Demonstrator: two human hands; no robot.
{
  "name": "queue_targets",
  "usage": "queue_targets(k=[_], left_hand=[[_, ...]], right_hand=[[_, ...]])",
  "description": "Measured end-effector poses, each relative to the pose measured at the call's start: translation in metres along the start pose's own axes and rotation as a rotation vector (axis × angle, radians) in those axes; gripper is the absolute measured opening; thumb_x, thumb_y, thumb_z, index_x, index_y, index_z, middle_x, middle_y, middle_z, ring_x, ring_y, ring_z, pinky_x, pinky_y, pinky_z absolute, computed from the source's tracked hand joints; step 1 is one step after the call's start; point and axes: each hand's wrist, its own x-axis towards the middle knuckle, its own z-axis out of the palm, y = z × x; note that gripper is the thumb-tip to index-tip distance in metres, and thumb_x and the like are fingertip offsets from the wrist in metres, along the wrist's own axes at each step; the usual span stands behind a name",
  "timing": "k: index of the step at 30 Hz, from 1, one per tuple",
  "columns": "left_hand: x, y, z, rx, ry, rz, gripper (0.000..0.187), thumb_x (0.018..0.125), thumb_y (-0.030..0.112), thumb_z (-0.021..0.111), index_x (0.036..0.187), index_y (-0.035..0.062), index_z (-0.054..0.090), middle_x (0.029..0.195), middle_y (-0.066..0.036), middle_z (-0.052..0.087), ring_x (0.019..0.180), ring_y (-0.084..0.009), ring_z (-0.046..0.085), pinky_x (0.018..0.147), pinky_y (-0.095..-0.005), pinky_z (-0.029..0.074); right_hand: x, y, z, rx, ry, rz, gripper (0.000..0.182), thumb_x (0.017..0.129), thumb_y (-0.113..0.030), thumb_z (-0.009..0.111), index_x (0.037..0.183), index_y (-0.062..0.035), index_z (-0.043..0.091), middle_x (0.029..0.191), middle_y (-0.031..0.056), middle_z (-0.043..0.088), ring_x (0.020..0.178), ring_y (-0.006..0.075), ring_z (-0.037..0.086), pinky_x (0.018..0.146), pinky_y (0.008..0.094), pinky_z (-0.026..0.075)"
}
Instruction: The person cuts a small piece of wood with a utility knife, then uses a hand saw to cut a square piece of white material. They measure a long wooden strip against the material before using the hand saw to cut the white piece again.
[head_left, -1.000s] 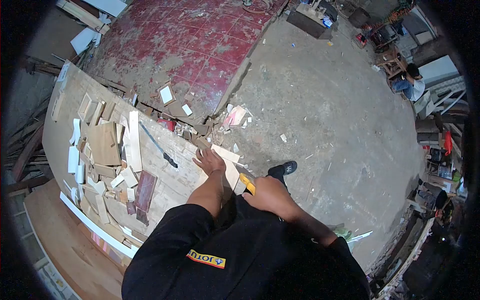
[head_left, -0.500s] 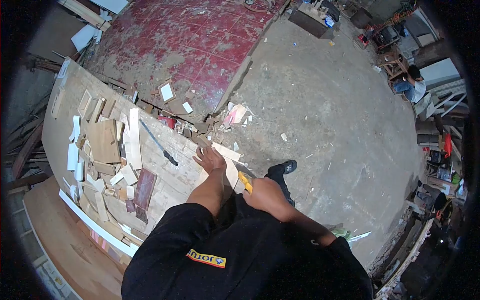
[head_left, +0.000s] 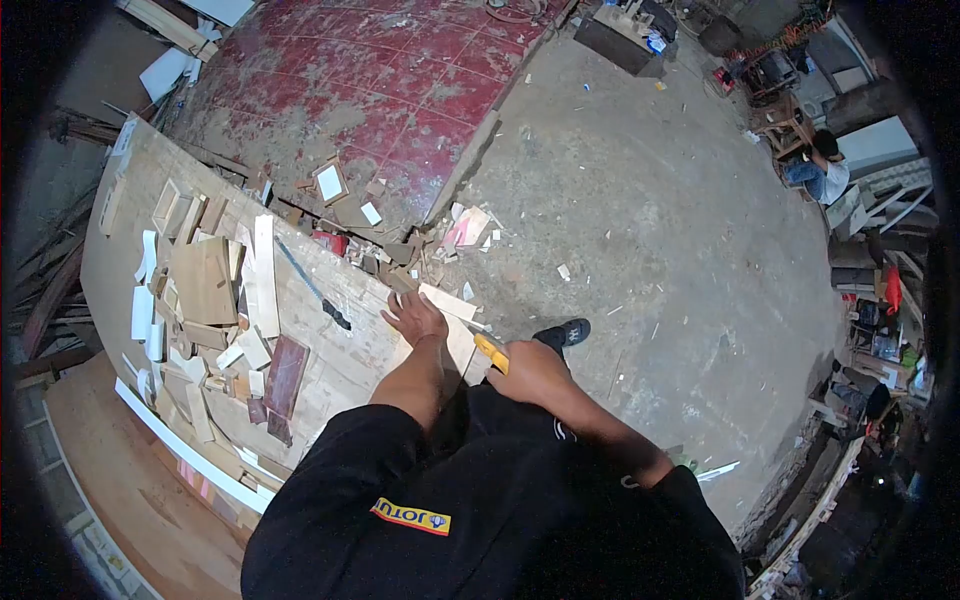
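My left hand point(head_left: 418, 318) lies with its fingers spread on a pale wooden board point(head_left: 458, 350) at the workbench's edge. In my right hand point(head_left: 530, 372) is a handsaw point(head_left: 491, 351), gripped by its yellow handle. Its thin grey blade points at the board's outer end and shows only in part. A narrow light offcut point(head_left: 450, 302) lies just beyond my left fingers. Left of that hand, a long tool with a black handle point(head_left: 336, 315) and a slim blue-grey shaft rests on the bench.
The wooden workbench point(head_left: 350, 365) carries several wood scraps, a brown panel point(head_left: 205, 280) and a dark red piece point(head_left: 287, 375). Offcuts litter the concrete floor point(head_left: 640, 260) by the red tiles point(head_left: 400, 80). A person point(head_left: 825, 170) sits far right. My shoe point(head_left: 576, 331) shows beside the bench.
My right hand and the saw have shifted slightly up and outward, away from my body. More of the blade shows beside the board. My left hand stays on the board.
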Motion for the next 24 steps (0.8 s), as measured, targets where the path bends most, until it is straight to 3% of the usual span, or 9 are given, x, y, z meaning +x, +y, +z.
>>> queue_targets(k=[7, 14, 18, 21, 24], left_hand=[[-0.001, -0.002, -0.001, 0.008, -0.019, -0.012, 0.033, 0.102, 0.028, 0.038, 0.116, 0.0095, 0.060, 0.129, -0.010, 0.056, 0.142, -0.0319, 0.027, 0.119, -0.0621, 0.006], [-0.003, -0.004, 0.004, -0.027, 0.006, 0.010, 0.029, 0.100, 0.027, 0.042, 0.114, 0.0095, 0.059, 0.129, -0.010, 0.055, 0.143, -0.0322, 0.027, 0.119, -0.0625, 0.005], [-0.001, -0.003, 0.001, -0.064, -0.003, 0.012, 0.026, 0.096, 0.025, 0.048, 0.115, 0.0115, 0.060, 0.129, -0.010, 0.056, 0.142, -0.0329, 0.027, 0.119, -0.0628, 0.005], [0.000, 0.001, -0.008, -0.038, -0.036, 0.013, 0.028, 0.101, 0.026, 0.039, 0.116, 0.0109, 0.058, 0.129, -0.012, 0.054, 0.141, -0.0339, 0.029, 0.116, -0.0648, 0.011], [-0.001, 0.002, -0.011, -0.021, -0.070, -0.009, 0.028, 0.101, 0.027, 0.040, 0.118, 0.0117, 0.057, 0.130, -0.012, 0.053, 0.141, -0.0336, 0.028, 0.116, -0.0647, 0.012]], right_hand=[[-0.026, -0.019, -0.018, -0.037, -0.012, -0.079, 0.042, 0.078, -0.035, 0.071, 0.089, 0.0053, 0.071, 0.088, 0.0272, 0.070, 0.086, 0.0438, 0.069, 0.082, 0.0499, 0.055], [0.006, 0.002, 0.015, -0.070, -0.028, -0.020, 0.042, 0.078, -0.035, 0.072, 0.091, 0.0047, 0.072, 0.091, 0.0273, 0.070, 0.088, 0.0432, 0.069, 0.083, 0.0486, 0.055], [-0.002, 0.001, -0.006, -0.110, -0.068, 0.022, 0.044, 0.078, -0.037, 0.072, 0.092, 0.0043, 0.072, 0.093, 0.0268, 0.070, 0.089, 0.0432, 0.069, 0.083, 0.0487, 0.055], [-0.003, 0.011, -0.014, -0.098, -0.063, 0.075, 0.049, 0.077, -0.041, 0.074, 0.093, 0.0048, 0.072, 0.094, 0.0269, 0.070, 0.090, 0.0430, 0.069, 0.083, 0.0484, 0.055], [-0.001, 0.026, -0.007, -0.126, -0.089, 0.108, 0.051, 0.078, -0.043, 0.076, 0.093, 0.0051, 0.072, 0.094, 0.0273, 0.070, 0.090, 0.0427, 0.069, 0.083, 0.0488, 0.055]])
